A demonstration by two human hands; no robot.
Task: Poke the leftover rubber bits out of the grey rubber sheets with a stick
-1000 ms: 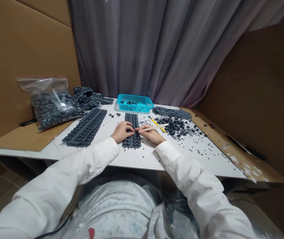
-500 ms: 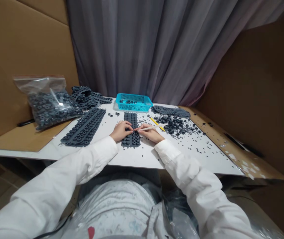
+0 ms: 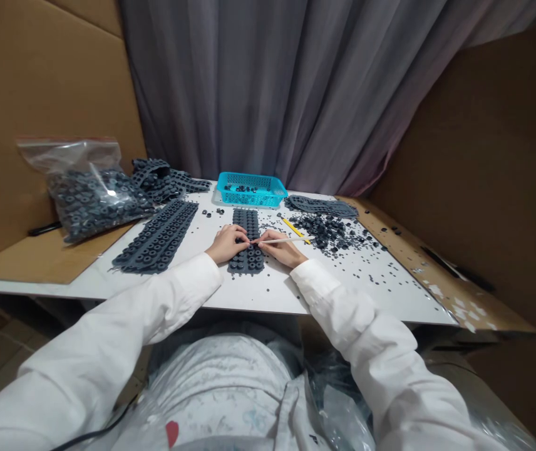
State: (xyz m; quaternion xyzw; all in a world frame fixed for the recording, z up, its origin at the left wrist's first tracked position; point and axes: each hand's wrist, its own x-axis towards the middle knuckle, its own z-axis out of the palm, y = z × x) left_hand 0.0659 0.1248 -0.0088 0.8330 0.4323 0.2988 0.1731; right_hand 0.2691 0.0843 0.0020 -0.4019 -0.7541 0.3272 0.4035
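Observation:
My left hand [image 3: 227,244] rests with its fingertips on the left side of a dark grey perforated rubber strip [image 3: 247,259], which lies lengthwise in front of me. My right hand [image 3: 283,249] pinches a thin pale stick [image 3: 287,240] whose tip reaches the strip close to my left fingertips. Both white shirt sleeves [image 3: 188,282] run up to the wrists. The hands hide the strip's middle, and I cannot tell whether my left fingers grip anything.
A longer rubber strip [image 3: 155,238] lies to the left, beside a clear bag of rubber pieces [image 3: 92,200]. Beyond stand a blue plastic basket [image 3: 249,181] and a yellow pencil [image 3: 293,230]. Loose rubber rings [image 3: 324,232] scatter rightward over the white board.
The whole scene sits slightly higher in view and shifted left. The pale stick now lies more level, with its tip closer to my left fingertips. The hands stay on the strip.

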